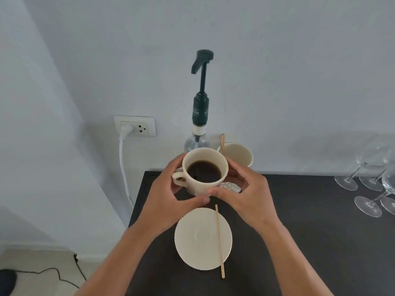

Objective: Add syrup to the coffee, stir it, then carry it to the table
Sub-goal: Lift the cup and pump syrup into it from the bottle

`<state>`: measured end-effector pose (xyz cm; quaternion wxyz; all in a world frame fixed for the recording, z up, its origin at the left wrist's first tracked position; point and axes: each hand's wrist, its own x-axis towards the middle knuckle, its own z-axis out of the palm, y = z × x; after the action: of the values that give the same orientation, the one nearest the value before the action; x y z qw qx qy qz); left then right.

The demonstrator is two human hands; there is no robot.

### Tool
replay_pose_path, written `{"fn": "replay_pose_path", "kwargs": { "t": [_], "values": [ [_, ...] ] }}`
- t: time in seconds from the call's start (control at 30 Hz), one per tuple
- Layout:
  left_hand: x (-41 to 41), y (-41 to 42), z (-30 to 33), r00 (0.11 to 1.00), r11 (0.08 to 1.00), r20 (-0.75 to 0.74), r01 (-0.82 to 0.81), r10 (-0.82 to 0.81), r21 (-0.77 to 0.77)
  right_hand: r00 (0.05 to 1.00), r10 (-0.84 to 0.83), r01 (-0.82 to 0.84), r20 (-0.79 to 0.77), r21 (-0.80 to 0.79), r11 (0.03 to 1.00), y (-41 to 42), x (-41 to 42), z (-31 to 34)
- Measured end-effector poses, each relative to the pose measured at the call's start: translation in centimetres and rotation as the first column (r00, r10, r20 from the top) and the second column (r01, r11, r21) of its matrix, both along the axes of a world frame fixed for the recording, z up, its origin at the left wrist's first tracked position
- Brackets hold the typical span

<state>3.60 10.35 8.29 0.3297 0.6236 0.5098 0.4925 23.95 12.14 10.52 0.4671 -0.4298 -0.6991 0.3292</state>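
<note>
Wine glasses (372, 184) stood at the bench's three o'clock edge; a wall socket (135, 126) with a white plug (126, 129) sat at ten o'clock.

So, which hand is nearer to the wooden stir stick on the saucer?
The right hand: its thumb is just above the top end of the wooden stir stick. The left hand is further left, beyond the saucer.

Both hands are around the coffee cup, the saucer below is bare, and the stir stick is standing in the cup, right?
Not quite. The head view shows the stir stick lying across the saucer, not in the coffee cup. The left hand and right hand do hold the cup.
</note>
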Motion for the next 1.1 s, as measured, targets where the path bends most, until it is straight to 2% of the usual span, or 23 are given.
{"fn": "replay_pose_path", "kwargs": {
  "t": [0.27,0.43,0.5,0.6,0.7,0.8,0.87,1.0,1.1],
  "values": [
    [-0.4,2.1,2.9,0.993,0.979,0.016,-0.116,0.115,0.167,0.999,0.028,-0.028,-0.016,-0.003,1.0,2.1,-1.6,2.1],
    [-1.0,2.4,4.1,0.986,0.966,0.064,-0.163,0.153,0.202,0.995,0.095,-0.094,0.021,-0.064,0.994,3.5,-1.2,4.4],
    [-1.4,2.6,4.3,0.986,0.969,0.064,-0.161,0.151,0.19,1.0,0.001,-0.001,0.024,-0.006,1.0,4.6,-1.2,6.2],
    [-1.7,3.0,4.6,0.987,0.973,0.072,-0.151,0.141,0.173,0.975,-0.197,0.209,-0.097,0.125,0.97,7.2,-1.5,9.5],
    [-1.8,3.4,5.0,0.988,0.971,0.067,-0.149,0.139,0.185,0.959,-0.252,0.27,-0.132,0.14,0.953,9.9,-2.6,14.0],
    [-1.6,3.7,5.6,0.991,0.972,0.064,-0.127,0.116,0.199,0.982,-0.182,0.182,-0.04,-0.005,0.983,11.7,-4.6,18.6],
    [-1.4,3.9,6.0,0.993,0.97,0.043,-0.117,0.11,0.213,0.992,-0.096,0.107,0.084,-0.149,0.983,12.5,-6.2,20.7],
    [-1.0,4.3,6.4,0.995,0.971,0.033,-0.097,0.092,0.22,0.949,0.062,0.06,0.308,-0.373,0.926,13.1,-8.3,22.1],
    [-1.0,4.5,6.7,0.996,0.971,0.029,-0.091,0.087,0.222,0.925,0.115,0.064,0.361,-0.447,0.892,13.1,-9.0,21.9]
  ]
}}
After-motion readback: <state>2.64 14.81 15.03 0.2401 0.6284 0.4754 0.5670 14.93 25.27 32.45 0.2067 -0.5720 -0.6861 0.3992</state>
